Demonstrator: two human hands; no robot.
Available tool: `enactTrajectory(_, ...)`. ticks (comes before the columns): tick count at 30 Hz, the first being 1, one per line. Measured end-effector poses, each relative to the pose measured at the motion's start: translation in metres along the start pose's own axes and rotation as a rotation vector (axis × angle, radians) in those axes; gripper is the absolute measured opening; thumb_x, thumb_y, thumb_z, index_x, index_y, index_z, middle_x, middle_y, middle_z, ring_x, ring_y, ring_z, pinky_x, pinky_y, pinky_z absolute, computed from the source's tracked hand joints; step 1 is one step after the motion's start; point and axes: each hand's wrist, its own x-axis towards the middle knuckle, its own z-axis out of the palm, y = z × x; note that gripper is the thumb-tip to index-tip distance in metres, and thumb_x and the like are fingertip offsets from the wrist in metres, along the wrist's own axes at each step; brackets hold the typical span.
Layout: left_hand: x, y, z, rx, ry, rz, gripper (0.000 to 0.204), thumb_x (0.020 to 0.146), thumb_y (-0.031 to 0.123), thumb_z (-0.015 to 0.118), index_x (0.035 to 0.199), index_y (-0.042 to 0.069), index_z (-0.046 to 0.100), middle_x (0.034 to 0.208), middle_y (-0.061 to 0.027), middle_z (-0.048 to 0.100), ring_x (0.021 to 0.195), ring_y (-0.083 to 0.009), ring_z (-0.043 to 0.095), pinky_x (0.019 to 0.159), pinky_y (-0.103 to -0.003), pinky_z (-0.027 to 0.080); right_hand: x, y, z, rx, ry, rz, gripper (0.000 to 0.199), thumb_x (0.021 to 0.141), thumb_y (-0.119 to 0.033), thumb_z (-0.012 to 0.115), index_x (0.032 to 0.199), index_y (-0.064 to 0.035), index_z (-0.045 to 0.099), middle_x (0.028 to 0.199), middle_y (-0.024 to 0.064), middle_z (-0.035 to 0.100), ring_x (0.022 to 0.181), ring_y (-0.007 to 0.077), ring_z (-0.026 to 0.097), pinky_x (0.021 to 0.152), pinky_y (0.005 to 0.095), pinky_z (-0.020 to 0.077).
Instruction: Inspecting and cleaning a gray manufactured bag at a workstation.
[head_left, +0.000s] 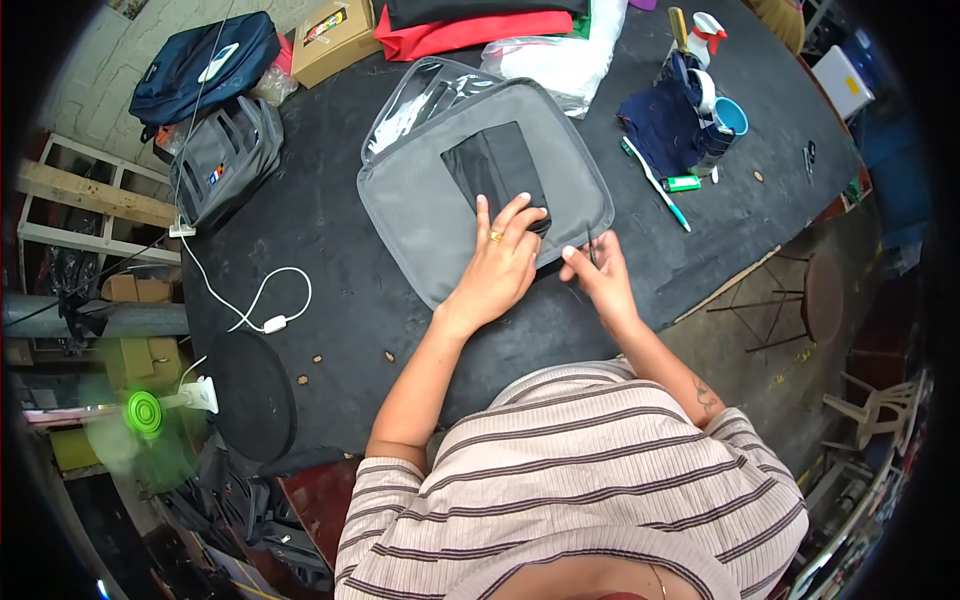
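I see a pale block wall (110, 65) at ten o'clock, the black desk (330, 205) at the centre, a round stool (824, 300) at three, a cream chair (878, 408) on grey floor (750, 390) towards four

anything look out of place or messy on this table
Small brown bits lie scattered on the black table, mostly near its left front, like stray debris. A white cable lies in a loose loop on the left, which looks untidy. I see no clear spill, and no obvious damage on the grey panel under the left hand.

Hands (502, 260) at a grey panel (410, 220), left on black fabric (505, 165), dark table (320, 200) beneath
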Motion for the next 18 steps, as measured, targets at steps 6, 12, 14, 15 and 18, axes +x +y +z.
enactTrajectory(6, 0.002, -0.002, -0.008, -0.108, -0.025, -0.039, 0.010, 0.082, -0.001, 0.056, 0.090, 0.002, 0.050, 0.126, -0.0118, 0.042, 0.134, -0.0315, 0.029, 0.111, -0.062, 0.011, -0.030, -0.041, -0.005, -0.875, 0.051, -0.482, 0.032, 0.082, -0.012, 0.066, 0.108, -0.0023, 0.050, 0.089, 0.0106, 0.057, 0.072, 0.0274, 0.061, 0.062, 0.0365, 0.0482)
enactTrajectory(12, 0.003, -0.003, -0.008, -0.139, -0.018, -0.052, 0.008, 0.083, -0.003, 0.052, 0.087, 0.003, 0.049, 0.128, -0.0111, 0.041, 0.136, -0.0316, 0.027, 0.112, -0.059, 0.009, -0.024, -0.051, 0.009, -1.040, 0.001, -0.696, 0.017, 0.072, -0.009, 0.071, 0.086, -0.0034, 0.062, 0.078, 0.0095, 0.053, 0.066, 0.0294, 0.058, 0.060, 0.0377, 0.0461)
enactTrajectory(14, 0.005, -0.001, -0.008, -0.124, -0.019, -0.047, 0.008, 0.083, -0.002, 0.054, 0.089, 0.002, 0.050, 0.128, -0.0116, 0.042, 0.135, -0.0317, 0.028, 0.112, -0.060, 0.011, -0.020, -0.049, 0.008, -1.045, -0.008, -0.714, 0.017, 0.072, -0.008, 0.071, 0.086, -0.0032, 0.062, 0.078, 0.0096, 0.054, 0.066, 0.0303, 0.058, 0.059, 0.0379, 0.0459)
enactTrajectory(15, 0.007, -0.001, -0.009, -0.108, -0.020, -0.041, 0.009, 0.083, 0.000, 0.055, 0.090, 0.002, 0.050, 0.127, -0.0121, 0.042, 0.135, -0.0319, 0.029, 0.111, -0.061, 0.012, -0.018, -0.049, 0.007, -1.048, -0.016, -0.733, 0.017, 0.072, -0.007, 0.071, 0.086, -0.0031, 0.062, 0.079, 0.0097, 0.054, 0.066, 0.0312, 0.058, 0.059, 0.0380, 0.0457)
enactTrajectory(18, 0.005, -0.003, -0.017, -0.202, 0.091, -0.062, 0.011, 0.082, 0.000, 0.056, 0.092, 0.003, 0.052, 0.126, -0.0124, 0.046, 0.132, -0.0325, 0.034, 0.112, -0.057, 0.016, -0.014, -0.050, 0.003, -0.938, 0.038, -0.675, 0.017, 0.072, -0.008, 0.070, 0.084, -0.0040, 0.059, 0.080, 0.0101, 0.053, 0.071, 0.0303, 0.059, 0.062, 0.0396, 0.0466)
